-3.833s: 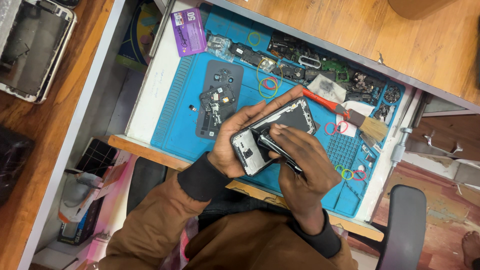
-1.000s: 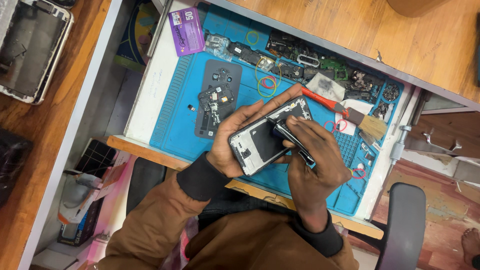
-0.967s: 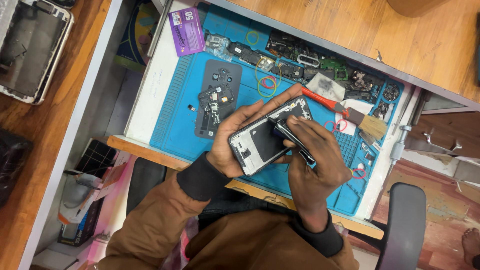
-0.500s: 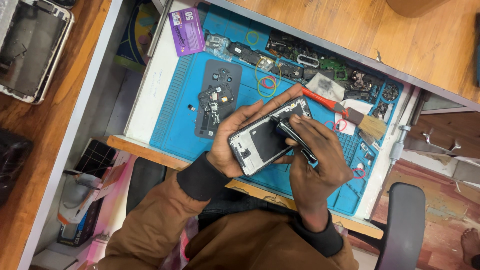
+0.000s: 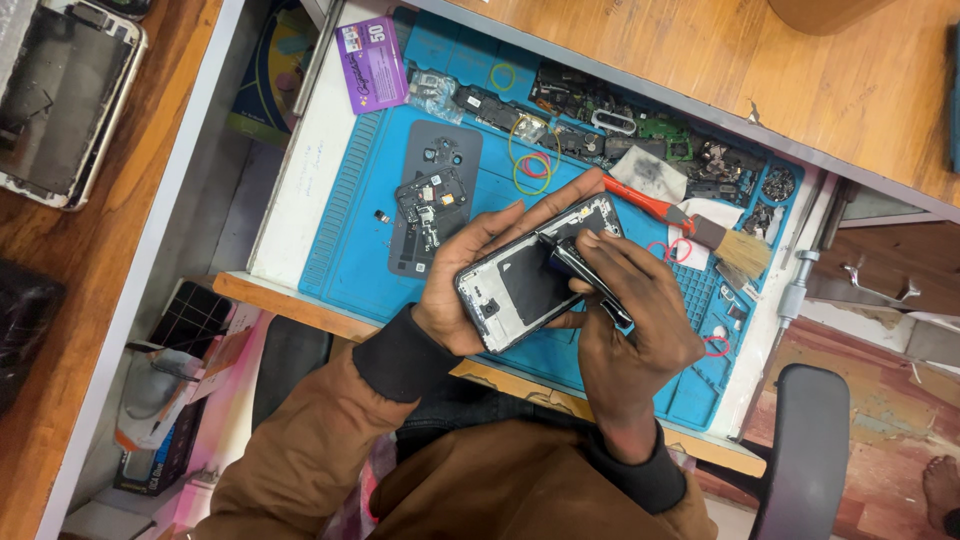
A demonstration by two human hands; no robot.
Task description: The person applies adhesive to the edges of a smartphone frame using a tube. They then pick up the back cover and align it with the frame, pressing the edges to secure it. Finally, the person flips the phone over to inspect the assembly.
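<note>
Blue mat covers the wooden desk; above it, left hand still grasping opened phone, right hand clenched on dark tool, barely shifted.

Person seen from above: both arms were clad in a brown jacket whose sleeves ended in dark ribbed knit cuffs at the wrists, the left hand and right hand were bare, and dark clothing showed beneath the jacket front.

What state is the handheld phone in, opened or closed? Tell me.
Opened: the phone in the left hand shows its bare inner frame, no cover on it.
</note>
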